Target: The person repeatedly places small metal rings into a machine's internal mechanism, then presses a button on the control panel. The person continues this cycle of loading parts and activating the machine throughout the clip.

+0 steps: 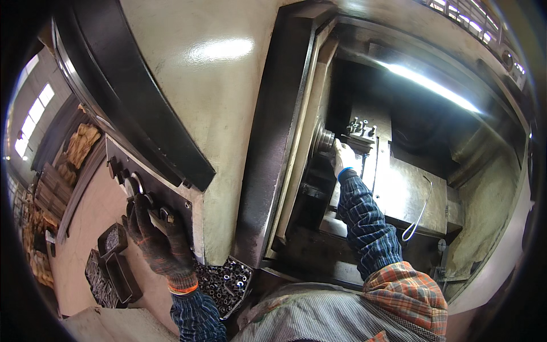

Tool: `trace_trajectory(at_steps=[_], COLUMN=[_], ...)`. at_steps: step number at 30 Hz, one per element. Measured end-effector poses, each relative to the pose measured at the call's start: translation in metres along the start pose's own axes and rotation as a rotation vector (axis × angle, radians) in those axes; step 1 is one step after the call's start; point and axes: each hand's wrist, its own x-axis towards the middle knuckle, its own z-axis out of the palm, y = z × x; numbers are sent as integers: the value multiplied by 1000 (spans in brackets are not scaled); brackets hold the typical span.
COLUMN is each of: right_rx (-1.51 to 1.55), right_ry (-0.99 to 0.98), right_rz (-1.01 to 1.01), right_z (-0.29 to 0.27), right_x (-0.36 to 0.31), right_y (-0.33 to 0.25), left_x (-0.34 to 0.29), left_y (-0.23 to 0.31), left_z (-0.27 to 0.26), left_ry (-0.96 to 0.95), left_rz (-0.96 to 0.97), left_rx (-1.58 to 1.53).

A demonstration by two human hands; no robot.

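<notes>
My right hand (345,157) at the chuck (326,140), grip can't tell, chuck inside machine bay, just left of tool post (361,139), gloved left hand (158,239) open, fingers extended at control panel (179,204), bin of metal nuts (227,288) below.

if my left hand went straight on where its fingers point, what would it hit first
The gloved left hand would probably meet the round silvery control on the dark panel first; depth is unclear, so the two may be touching.
</notes>
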Motion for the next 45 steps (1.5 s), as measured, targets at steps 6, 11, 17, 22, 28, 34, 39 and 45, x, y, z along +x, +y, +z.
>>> trace_trajectory(at_steps=[6, 11, 17, 22, 28, 34, 39, 45], right_rx=[-159, -215, -397, -537, -491, -1306, -515, -449], right_ry=[-43, -150, -140, -140, -174, -244, -212, -305], right_rz=[-104, -271, -229, -320, -215, -959, -180, -312], right_z=[-2, -11, -15, -19, -21, -31, -19, 9], right_x=[-4, -9, -2, 4, 0, 12, 21, -11], right_y=[-6, -9, -12, -13, -14, -7, -2, -28], left_x=[-1, -1, -3, 4, 7, -1, -10, -20], left_y=[1, 0, 7, 9, 2, 7, 13, 11], left_z=[-1, -2, -1, -5, -11, -24, -34, -33], left_ry=[-10, 3, 28, 46, 35, 40, 62, 123], left_rz=[-12, 55, 10, 151, 164, 102, 207, 350], left_rx=[-113, -19, -77, 86, -49, -129, -7, 57])
